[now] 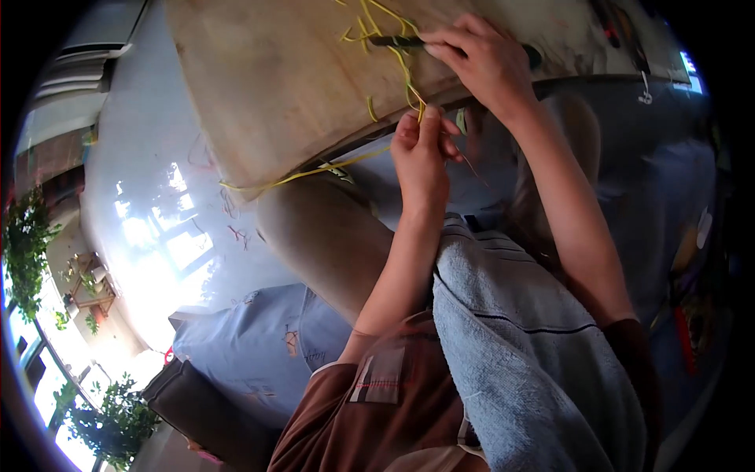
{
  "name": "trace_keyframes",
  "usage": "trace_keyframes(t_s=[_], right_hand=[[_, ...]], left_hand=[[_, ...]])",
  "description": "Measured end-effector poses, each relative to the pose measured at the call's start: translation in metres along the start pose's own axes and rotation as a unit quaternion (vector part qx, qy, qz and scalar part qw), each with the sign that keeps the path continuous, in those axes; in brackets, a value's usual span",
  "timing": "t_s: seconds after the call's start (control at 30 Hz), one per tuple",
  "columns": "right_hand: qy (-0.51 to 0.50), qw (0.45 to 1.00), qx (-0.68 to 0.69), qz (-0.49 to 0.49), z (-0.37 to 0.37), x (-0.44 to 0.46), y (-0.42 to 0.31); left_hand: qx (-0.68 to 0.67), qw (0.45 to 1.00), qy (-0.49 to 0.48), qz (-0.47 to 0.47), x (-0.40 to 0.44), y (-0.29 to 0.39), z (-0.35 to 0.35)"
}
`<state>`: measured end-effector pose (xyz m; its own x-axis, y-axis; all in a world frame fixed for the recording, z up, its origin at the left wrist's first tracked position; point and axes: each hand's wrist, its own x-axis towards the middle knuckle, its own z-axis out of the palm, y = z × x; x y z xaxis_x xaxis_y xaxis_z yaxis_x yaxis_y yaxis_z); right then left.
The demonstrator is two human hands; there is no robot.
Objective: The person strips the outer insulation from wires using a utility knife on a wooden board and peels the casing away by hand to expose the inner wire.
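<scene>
My left hand (425, 153) is closed near the board's front edge, pinching a yellow wire (407, 77). A thin reddish strand hangs below its fingers. My right hand (484, 67) is wrapped around a slim dark tool (393, 41) above the wooden board (259, 86). The tool's tip lies over several yellow wire pieces; its exact kind is unclear. A short yellow offcut (371, 108) rests left of my left hand. Another long yellow wire (314, 171) runs from that hand's area to the board's lower left corner.
Dark-handled hand tools (625, 35) lie on the board at the upper right. A light blue towel (519, 338) drapes over my lap and chest. Wire scraps (237, 236) lie on the shiny floor. Plants (110, 421) stand by the windows at left.
</scene>
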<state>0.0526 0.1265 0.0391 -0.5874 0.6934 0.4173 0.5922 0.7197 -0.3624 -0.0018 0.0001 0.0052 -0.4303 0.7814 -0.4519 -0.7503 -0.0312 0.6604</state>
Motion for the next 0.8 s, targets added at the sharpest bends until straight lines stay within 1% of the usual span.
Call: trace_keyframes(t_s=[0.07,0.1,0.2,0.23,0.33,0.4,0.47,0.53,0.63,0.73,0.8], right_hand=[[0.016,0.999,-0.018,-0.023,0.0,-0.021,0.005],[0.023,0.998,-0.03,-0.054,-0.005,-0.028,0.003],[0.004,1.0,0.006,-0.021,-0.008,-0.046,0.0],[0.014,0.999,0.004,-0.036,-0.008,-0.048,0.0],[0.01,0.999,0.008,-0.039,-0.011,-0.048,-0.001],[-0.003,0.999,0.023,-0.038,-0.013,-0.048,-0.003],[-0.004,0.999,0.034,-0.038,-0.015,-0.045,-0.002],[0.002,0.998,0.043,-0.039,-0.013,-0.043,0.0],[-0.001,0.999,0.034,0.022,-0.019,-0.044,0.0],[0.024,0.999,0.032,0.001,-0.028,-0.05,0.006],[0.019,0.999,0.005,-0.034,-0.03,-0.054,0.004]], left_hand=[[-0.002,1.0,0.003,0.007,-0.005,0.001,0.001],[0.003,1.0,-0.006,-0.005,-0.008,-0.001,0.0],[0.019,0.999,-0.005,-0.033,-0.024,-0.001,0.001],[0.016,0.999,-0.004,-0.049,-0.028,-0.001,-0.003],[0.084,0.993,-0.003,-0.084,-0.027,0.011,-0.011],[0.043,0.994,0.008,-0.097,-0.017,0.018,-0.016],[-0.011,0.996,-0.014,-0.083,-0.005,0.015,-0.014],[-0.006,0.998,-0.035,-0.052,0.003,0.008,-0.013],[-0.003,0.999,-0.044,-0.02,0.007,0.004,-0.012],[-0.002,0.999,-0.042,0.0,0.008,0.001,-0.012],[-0.005,0.999,-0.043,0.007,0.009,0.0,-0.012]])
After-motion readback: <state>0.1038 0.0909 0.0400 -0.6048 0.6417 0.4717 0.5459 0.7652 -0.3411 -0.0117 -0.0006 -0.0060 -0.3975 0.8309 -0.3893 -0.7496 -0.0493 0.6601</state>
